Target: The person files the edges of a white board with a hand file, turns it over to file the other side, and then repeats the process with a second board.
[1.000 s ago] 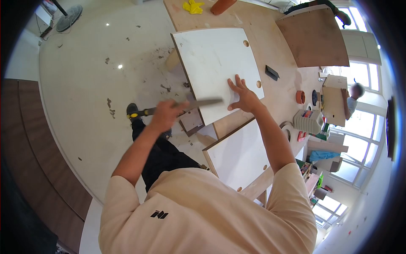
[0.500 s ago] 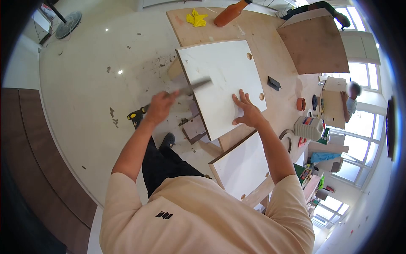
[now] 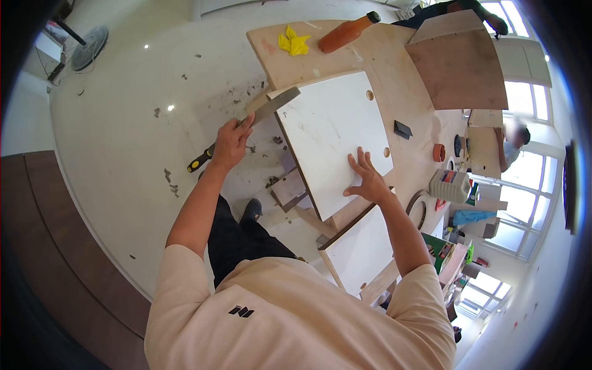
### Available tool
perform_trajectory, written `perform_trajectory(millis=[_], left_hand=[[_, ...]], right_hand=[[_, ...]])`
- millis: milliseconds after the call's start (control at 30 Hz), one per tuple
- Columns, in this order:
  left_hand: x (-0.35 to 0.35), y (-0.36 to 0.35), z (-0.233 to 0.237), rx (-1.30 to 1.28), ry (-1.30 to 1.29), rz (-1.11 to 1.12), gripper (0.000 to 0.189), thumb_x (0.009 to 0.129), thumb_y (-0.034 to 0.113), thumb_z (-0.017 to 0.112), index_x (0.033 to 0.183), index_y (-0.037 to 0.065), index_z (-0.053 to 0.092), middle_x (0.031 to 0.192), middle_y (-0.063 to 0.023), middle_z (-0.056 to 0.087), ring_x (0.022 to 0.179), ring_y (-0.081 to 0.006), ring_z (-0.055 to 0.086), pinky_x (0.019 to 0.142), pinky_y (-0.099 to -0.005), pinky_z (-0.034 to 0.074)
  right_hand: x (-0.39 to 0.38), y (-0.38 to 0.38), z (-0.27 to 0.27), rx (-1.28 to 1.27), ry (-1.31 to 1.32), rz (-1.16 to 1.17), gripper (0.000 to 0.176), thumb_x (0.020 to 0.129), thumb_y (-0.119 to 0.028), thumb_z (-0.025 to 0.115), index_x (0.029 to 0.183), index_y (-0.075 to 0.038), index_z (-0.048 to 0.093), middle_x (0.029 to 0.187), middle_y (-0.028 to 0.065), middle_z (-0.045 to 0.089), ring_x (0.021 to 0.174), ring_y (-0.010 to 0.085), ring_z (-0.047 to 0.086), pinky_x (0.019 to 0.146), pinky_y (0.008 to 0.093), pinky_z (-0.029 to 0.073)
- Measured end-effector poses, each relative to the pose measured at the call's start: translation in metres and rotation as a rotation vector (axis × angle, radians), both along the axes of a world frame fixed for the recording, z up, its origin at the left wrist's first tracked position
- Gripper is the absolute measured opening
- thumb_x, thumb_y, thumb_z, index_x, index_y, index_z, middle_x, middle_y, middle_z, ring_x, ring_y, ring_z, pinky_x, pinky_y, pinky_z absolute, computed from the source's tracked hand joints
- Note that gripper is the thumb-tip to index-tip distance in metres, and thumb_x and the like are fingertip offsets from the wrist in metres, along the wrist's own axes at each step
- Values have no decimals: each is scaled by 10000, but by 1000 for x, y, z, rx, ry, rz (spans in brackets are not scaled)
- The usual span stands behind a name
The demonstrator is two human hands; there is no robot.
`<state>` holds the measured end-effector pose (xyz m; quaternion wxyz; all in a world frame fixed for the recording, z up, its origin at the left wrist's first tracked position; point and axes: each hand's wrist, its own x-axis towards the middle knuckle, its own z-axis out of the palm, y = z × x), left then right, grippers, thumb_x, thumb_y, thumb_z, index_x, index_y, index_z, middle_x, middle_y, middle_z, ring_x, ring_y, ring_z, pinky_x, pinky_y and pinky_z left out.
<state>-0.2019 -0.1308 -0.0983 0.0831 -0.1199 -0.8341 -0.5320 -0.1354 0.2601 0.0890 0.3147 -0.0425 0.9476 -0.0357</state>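
Note:
My left hand point(image 3: 230, 143) is closed round a long flat metal file point(image 3: 276, 105), whose black and yellow handle point(image 3: 200, 160) sticks out behind the wrist. The file's far end lies at the upper left corner of a white panel point(image 3: 333, 123) with dark edges and two round holes. Fingers spread, my right hand point(image 3: 370, 180) rests flat on the panel's lower right part. A second white panel point(image 3: 361, 246) is nearer my body, partly behind my right arm.
The wooden table point(image 3: 401, 80) bears an orange bottle point(image 3: 348, 32), a yellow cloth point(image 3: 293, 42), a black bracket point(image 3: 402, 129) and a white jug point(image 3: 449, 185). A brown board point(image 3: 457, 65) stands at the back. Two people are beyond. Debris litters the floor.
The file has moved from over the panel's face to its upper left corner, no longer blurred. My left hand is slightly lower and further left. My right hand and the panel appear lower in view.

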Motion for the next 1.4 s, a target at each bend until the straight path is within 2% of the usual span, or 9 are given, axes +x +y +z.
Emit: perform_trajectory(millis=[200,333,567,633,700,800,900,1067,1400], left_hand=[[-5,27,47,-87,235,-231,532,887,38,660,1380,236,621,780,-122,509,689,-294,536,660,-413,462],[-41,-13,22,3,107,-170,510,913,78,670,1388,252,612,792,-114,518,701,-293,531,670,-393,465],[-52,-89,29,-61,5,43,515,938,64,651,1425,212,574,811,-114,543,723,-291,547,687,-374,469],[-33,-100,23,-68,2,101,497,963,56,625,1441,177,558,842,-118,549,736,-273,544,700,-362,470],[-7,-115,12,-94,-39,170,492,989,47,591,1469,130,519,896,-113,557,782,-242,536,743,-336,468],[37,-160,-8,-94,-115,213,504,1012,51,564,1504,114,472,967,-88,569,842,-198,528,790,-304,465],[78,-203,-16,-181,-243,273,505,1002,55,584,1495,95,480,944,-112,576,839,-221,554,783,-322,476],[127,-246,-13,-331,-456,287,487,1040,122,537,1519,117,451,952,-113,579,841,-226,555,806,-339,480],[184,-239,30,-288,-435,206,493,1050,148,521,1534,121,430,944,-89,581,844,-185,534,797,-319,468]], right_hand=[[15,-17,-23,-48,130,-118,1043,785,-530,793,1603,-181,249,1672,214,60,1527,463,45,1197,541,257],[20,-79,-39,88,201,-199,956,929,-584,597,1601,-52,173,1656,275,-26,1519,491,-49,1198,633,64],[-66,-240,-57,-30,458,-178,963,914,-564,621,1539,68,250,1644,296,72,1532,449,25,1230,552,43],[-99,-288,-36,-107,311,9,934,909,-563,624,1523,61,299,1639,283,131,1531,433,81,1231,546,95],[-111,-310,-80,-518,229,293,886,921,-552,612,1520,36,328,1635,256,181,1532,404,120,1230,534,137],[-119,-313,-43,-327,610,161,839,939,-542,595,1535,-14,331,1647,198,195,1531,383,148,1228,531,160],[-129,-269,-65,-201,709,-262,809,942,-548,587,1538,-56,348,1651,161,211,1532,370,154,1231,524,166],[-100,-231,-77,-116,715,-93,593,1042,-443,434,1520,-95,390,1641,129,254,1525,348,190,1221,538,189],[86,-148,-59,-15,557,-236,586,1052,-449,410,1566,-181,325,1667,66,206,1543,299,148,1246,522,125]])
